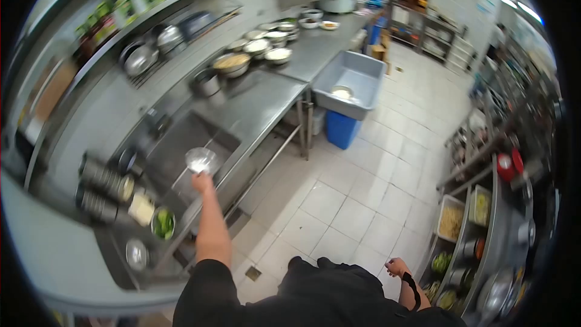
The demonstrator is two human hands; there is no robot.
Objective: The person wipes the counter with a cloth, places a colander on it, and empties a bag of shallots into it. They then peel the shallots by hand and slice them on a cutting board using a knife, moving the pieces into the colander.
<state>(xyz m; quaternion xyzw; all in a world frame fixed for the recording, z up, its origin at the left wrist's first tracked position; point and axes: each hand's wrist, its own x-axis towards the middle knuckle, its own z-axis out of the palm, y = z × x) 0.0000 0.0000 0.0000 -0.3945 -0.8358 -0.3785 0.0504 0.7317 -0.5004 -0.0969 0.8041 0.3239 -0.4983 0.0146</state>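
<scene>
My left hand [203,183] is closed on the near rim of a shiny round bowl [203,159], held over the steel sink [172,151]. Whether the bowl is metal or clear is hard to tell through the blur. Nearer to me on the steel counter, left of my forearm, are a bowl of green vegetables [163,223], a container of pale food [141,208] and a small metal bowl [137,254]. My right hand [397,268] hangs low at my side, beside the right-hand shelves, its fingers curled with nothing visible in them.
Several bowls of food [232,64] stand along the steel counter [266,94]. A grey tub [348,79] holding a round container sits above a blue bin [342,130] at the counter's end. Shelves with a food tray [451,218] line the right side of the tiled floor [357,206].
</scene>
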